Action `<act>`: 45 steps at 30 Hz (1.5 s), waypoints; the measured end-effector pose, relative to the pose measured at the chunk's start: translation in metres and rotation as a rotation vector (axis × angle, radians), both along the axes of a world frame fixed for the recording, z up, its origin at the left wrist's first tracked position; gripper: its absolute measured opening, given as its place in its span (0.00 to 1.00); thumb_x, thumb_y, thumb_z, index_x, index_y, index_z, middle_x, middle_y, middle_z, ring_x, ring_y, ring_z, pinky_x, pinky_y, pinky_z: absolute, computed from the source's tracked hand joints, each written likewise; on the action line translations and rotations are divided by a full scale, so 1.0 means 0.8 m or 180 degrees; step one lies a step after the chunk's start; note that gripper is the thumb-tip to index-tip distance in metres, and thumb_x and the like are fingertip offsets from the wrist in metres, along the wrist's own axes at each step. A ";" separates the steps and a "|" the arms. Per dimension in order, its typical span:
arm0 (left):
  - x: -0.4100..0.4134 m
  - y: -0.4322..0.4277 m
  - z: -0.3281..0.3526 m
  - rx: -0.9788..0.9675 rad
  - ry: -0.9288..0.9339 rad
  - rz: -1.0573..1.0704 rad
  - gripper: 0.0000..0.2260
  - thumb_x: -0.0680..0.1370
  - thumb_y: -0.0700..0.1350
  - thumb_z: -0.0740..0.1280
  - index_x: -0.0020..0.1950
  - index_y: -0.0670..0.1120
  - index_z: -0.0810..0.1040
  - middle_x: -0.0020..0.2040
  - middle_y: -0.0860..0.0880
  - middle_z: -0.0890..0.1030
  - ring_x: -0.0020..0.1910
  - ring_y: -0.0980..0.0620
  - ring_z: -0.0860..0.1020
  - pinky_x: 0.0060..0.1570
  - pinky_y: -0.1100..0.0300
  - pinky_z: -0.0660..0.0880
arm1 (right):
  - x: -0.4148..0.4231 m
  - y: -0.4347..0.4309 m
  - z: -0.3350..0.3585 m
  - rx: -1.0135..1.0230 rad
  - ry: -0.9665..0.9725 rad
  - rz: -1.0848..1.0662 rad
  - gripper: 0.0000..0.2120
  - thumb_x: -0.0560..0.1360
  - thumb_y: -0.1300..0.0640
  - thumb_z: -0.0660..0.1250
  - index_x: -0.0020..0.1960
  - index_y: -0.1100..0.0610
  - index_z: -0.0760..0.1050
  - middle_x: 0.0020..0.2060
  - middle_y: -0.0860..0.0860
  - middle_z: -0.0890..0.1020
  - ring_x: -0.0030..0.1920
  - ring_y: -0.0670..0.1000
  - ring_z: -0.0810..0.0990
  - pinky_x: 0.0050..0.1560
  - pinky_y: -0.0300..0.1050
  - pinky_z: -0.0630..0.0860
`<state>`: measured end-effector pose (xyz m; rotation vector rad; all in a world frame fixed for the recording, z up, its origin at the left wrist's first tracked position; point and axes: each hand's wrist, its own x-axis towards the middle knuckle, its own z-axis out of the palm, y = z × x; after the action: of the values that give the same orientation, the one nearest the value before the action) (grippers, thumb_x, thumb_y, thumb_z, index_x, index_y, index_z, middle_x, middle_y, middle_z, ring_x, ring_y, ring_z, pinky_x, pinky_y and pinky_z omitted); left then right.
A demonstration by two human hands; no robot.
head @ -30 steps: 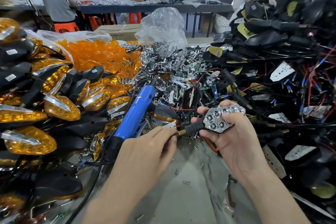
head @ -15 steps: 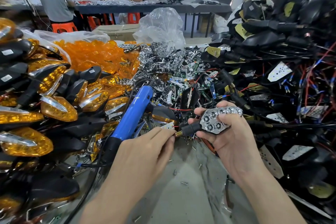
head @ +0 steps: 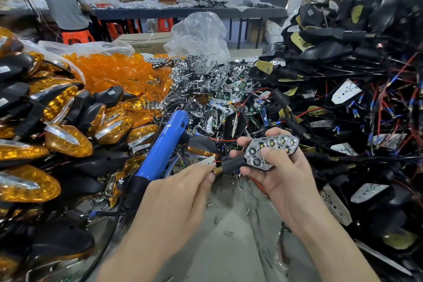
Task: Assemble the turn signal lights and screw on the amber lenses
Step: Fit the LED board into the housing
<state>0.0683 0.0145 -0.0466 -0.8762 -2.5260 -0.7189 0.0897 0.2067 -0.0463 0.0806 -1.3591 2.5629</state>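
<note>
Table (head: 229, 258), grey and bare at 6 o'clock, with loose screws (head: 229, 233) scattered on it.

Left hand (head: 174, 204) comes in from 7 o'clock, back of hand up. Fingers are drawn together, the grip pinching the brass threaded end of the stem (head: 229, 165). The thumb is hidden.

Right hand (head: 281, 178) comes in from 5 o'clock. Its grip is curled round the light (head: 270, 151), thumb across the face and fingers behind. The light sits just right of centre, held off the table, chrome face with its round cells turned up. The black stem points toward 9 o'clock, at the left fingertips. Thin red wires run near the brass end.

Blue screwdriver (head: 164, 146) lies just left of the hands, slanting from 7 toward 1 o'clock. Its black cord trails toward 7 o'clock.

From 8 to 10 o'clock is a pile of finished lights (head: 66, 139), amber fronts on black shells.

At 11 o'clock a bag of amber lenses (head: 109, 71) lies open.

At 12 o'clock is a heap of chrome reflectors (head: 201, 75), with a clear plastic bag (head: 201, 32) crumpled behind it.

From 1 to 4 o'clock is a tall mound of black housings (head: 332, 52), tangled with red, blue and black wires.

Farther, at 11 to 12 o'clock: a cardboard box (head: 146, 41), orange stools (head: 75, 36) and a long far table (head: 183, 10) with three people at it.
</note>
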 end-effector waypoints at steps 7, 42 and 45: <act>0.003 -0.003 0.003 0.0050 -0.0338 -0.0063 0.12 0.82 0.55 0.55 0.50 0.55 0.77 0.32 0.62 0.71 0.31 0.61 0.68 0.29 0.59 0.69 | 0.002 0.001 0.000 -0.0032 0.0052 0.0125 0.11 0.74 0.65 0.64 0.52 0.52 0.74 0.52 0.65 0.84 0.51 0.66 0.85 0.40 0.46 0.83; 0.001 -0.005 -0.002 0.0216 -0.0861 0.0161 0.13 0.79 0.53 0.57 0.37 0.49 0.66 0.27 0.50 0.69 0.31 0.47 0.70 0.31 0.51 0.65 | -0.003 -0.001 -0.005 -0.0215 -0.0284 0.0611 0.20 0.71 0.65 0.62 0.62 0.64 0.75 0.62 0.64 0.81 0.64 0.67 0.79 0.53 0.46 0.82; 0.002 -0.005 -0.003 0.0166 -0.0815 0.0214 0.14 0.78 0.55 0.56 0.38 0.49 0.67 0.27 0.50 0.69 0.31 0.48 0.70 0.32 0.51 0.68 | -0.004 -0.001 -0.006 -0.0169 -0.0330 0.0468 0.22 0.72 0.64 0.62 0.65 0.68 0.72 0.61 0.64 0.82 0.64 0.67 0.79 0.51 0.45 0.82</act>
<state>0.0695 0.0106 -0.0489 -0.7174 -2.7297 -0.9230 0.0867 0.2059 -0.0514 0.0401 -1.3675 2.7587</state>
